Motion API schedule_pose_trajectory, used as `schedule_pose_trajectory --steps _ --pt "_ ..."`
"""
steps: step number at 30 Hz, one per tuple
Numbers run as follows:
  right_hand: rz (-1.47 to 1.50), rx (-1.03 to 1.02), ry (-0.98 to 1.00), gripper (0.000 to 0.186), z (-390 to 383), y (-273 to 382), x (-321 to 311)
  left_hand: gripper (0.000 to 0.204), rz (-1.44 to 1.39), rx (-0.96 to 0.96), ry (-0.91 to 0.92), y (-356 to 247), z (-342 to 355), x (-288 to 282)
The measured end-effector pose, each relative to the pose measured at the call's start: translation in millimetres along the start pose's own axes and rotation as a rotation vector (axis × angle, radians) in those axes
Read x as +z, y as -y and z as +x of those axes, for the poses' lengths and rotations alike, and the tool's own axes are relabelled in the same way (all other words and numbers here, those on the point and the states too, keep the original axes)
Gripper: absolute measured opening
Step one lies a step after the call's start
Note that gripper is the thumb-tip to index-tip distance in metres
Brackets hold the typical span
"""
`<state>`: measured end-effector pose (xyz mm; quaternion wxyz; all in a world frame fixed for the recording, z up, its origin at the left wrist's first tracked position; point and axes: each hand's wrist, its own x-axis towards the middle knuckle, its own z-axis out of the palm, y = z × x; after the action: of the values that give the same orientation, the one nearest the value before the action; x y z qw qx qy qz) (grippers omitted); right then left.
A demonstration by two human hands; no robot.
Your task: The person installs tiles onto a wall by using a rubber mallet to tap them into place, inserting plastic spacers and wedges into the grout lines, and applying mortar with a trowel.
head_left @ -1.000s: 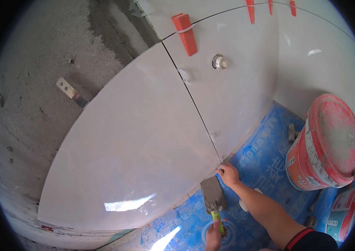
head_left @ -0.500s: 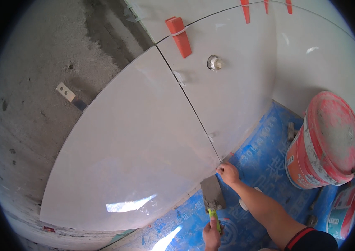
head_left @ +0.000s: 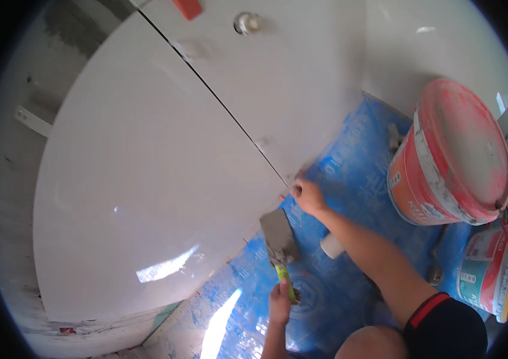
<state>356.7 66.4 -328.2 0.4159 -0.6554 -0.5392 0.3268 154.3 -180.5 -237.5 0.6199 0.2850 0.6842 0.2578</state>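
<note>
My left hand (head_left: 278,304) is wrapped round the yellow-green handle of a trowel (head_left: 279,237). Its flat, mortar-smeared blade points away from me, over the blue floor sheet near the wall's foot. At the lower end of the dark seam between two large pale wall tiles (head_left: 140,161), my right hand (head_left: 309,197) is closed, fingertips pinched together. What they hold, if anything, cannot be made out. A small reddish piece (head_left: 282,197) lies beside those fingers at the tile's bottom edge.
A red lidded bucket (head_left: 406,179) stands on the blue sheet (head_left: 359,149) at right, with a second bucket (head_left: 475,269) nearer me. Under my right forearm is a white cylinder (head_left: 331,246). A capped pipe (head_left: 247,24) and an orange wedge (head_left: 189,7) show on the wall.
The view has tipped lower and to the right, so the wall sits higher and further left. My right hand stays at the seam's foot; the trowel remains in my left.
</note>
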Motion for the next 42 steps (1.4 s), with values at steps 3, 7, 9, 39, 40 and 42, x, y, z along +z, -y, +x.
schedule_pose_trajectory --steps 3,7,9,39,40,42 --pt "-0.064 -0.087 -0.06 0.024 2.5 18.2 -17.5 0.053 0.009 -0.059 0.063 -16.7 -17.3 -9.1" --pt "-0.187 -0.174 0.05 0.025 11.0 36.7 -15.5 0.053 0.303 -0.08 0.128 24.5 -5.7 -34.3" --pt "-0.322 -0.346 0.008 0.022 13.0 31.3 -14.8 0.053 0.395 -0.161 0.197 6.1 -15.4 -25.3" --pt "-0.136 -0.749 -0.098 0.016 28.4 204.4 -101.5 0.039 -0.231 0.191 -0.977 8.1 -15.9 -278.0" --pt "-0.122 -0.7 -0.065 0.015 22.4 211.8 -105.2 0.039 -0.251 0.227 -0.989 9.4 -18.9 -297.8" --pt "-0.11 -0.655 -0.023 0.015 14.8 215.4 -108.6 0.043 -0.197 0.369 -1.12 10.4 -24.1 -325.4"
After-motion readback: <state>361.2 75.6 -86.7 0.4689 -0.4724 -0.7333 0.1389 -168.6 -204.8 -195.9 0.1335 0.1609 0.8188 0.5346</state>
